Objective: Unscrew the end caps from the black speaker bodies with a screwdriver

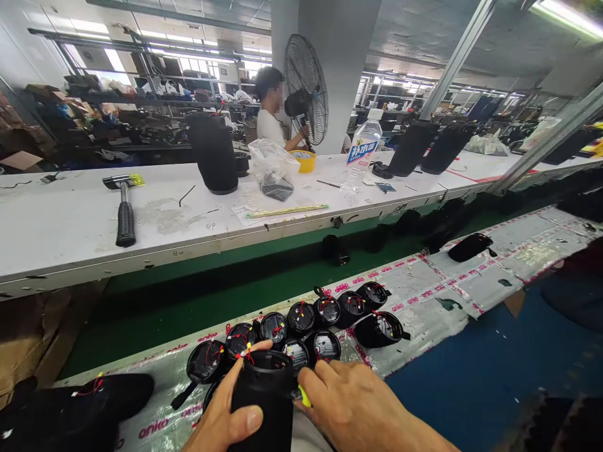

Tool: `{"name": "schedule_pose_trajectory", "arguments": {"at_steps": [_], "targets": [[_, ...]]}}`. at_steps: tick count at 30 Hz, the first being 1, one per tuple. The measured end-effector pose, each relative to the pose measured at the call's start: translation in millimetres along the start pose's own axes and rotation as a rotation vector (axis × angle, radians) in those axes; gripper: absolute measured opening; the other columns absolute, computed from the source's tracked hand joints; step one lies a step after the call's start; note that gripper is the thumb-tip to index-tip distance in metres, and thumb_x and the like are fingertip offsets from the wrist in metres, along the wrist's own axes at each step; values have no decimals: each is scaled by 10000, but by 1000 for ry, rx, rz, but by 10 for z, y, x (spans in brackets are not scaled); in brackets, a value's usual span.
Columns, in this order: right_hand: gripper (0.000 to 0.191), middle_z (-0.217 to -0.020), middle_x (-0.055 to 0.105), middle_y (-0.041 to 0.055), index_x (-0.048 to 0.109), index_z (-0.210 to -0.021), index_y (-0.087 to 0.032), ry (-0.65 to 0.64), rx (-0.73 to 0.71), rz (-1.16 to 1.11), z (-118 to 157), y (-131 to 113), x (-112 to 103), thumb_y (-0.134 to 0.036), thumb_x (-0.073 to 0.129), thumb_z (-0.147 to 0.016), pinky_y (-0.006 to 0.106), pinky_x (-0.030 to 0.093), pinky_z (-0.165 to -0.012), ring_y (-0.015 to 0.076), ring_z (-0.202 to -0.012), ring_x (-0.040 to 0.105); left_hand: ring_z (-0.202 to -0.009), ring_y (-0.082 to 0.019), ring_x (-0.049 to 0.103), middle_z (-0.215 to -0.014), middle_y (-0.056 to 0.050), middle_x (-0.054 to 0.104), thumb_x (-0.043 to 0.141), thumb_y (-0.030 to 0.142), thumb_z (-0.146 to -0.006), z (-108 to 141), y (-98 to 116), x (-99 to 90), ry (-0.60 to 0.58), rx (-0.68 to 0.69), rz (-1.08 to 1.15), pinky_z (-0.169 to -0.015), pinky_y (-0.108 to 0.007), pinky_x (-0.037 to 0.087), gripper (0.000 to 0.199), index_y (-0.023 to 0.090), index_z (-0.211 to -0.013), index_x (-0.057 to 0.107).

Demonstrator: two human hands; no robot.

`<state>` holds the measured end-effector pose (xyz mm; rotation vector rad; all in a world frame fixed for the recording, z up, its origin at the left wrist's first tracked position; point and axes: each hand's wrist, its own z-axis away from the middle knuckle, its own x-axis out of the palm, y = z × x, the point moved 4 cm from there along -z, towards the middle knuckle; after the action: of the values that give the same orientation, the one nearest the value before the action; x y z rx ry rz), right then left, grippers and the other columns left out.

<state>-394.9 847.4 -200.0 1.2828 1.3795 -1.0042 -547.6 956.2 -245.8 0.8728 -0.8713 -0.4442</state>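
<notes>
Head view: black cylinder [264,411] lies between the hands, open end up. Left hand [226,411] clasps its side, thumb across the front. Right hand [348,402] is curled, gripping a yellow tool [305,397] at the cylinder's rim. Just beyond both hands, open black tubes [370,333] contain red wires [301,316]. Farther ahead, a clear bag [268,157] holds a dark item [277,186].

My single view is head-worn, facing forward and slightly down over a near lower bench [475,282] across the frame's bottom. Beyond it, I see the white table [70,220] at mid-frame and shelving [141,94] upper left.
</notes>
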Motion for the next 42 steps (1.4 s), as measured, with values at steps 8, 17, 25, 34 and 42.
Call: {"name": "schedule_pose_trajectory", "arguments": {"at_steps": [8,17,25,34,42], "targets": [[316,-722,593,-29,449,-906,-244,-21,-46,79,19,16,-87,-223,741,-787,353,299,-456,189,-552,588,-1402,-407,476,-1432,-110,628,819,503,-705,-23,33,-16,-32,5,-92,-1094,-471,452,933,246,-1505,414],[279,-589,549,-19,486,-836,-224,-63,-71,166,-27,-82,-144,-126,668,-648,377,59,-396,181,-399,479,-1281,-380,577,-1377,-85,666,791,577,-732,8,119,44,127,64,-436,-1066,-425,461,854,264,-1447,445],[128,-736,623,-32,484,-977,-229,194,40,-204,-17,24,-48,-314,443,-1065,337,389,-493,172,-596,642,-1313,-406,578,-1370,-111,681,814,518,-710,21,52,50,71,-6,-48,-1031,-455,509,925,255,-1493,400],[247,-672,613,-49,468,-897,-248,120,20,-57,-56,-85,-20,-357,688,-923,343,340,-427,171,-512,625,-1250,-347,618,-1373,-85,677,794,558,-736,29,121,70,90,70,-288,-1016,-373,503,866,245,-1459,435],[343,-628,602,-52,405,-866,-259,70,0,78,-54,-103,-67,-397,719,-873,352,286,-382,169,-443,596,-1131,-333,663,-1289,-62,714,809,538,-711,58,158,81,121,86,-389,-1004,-378,491,856,269,-1439,448]]}}
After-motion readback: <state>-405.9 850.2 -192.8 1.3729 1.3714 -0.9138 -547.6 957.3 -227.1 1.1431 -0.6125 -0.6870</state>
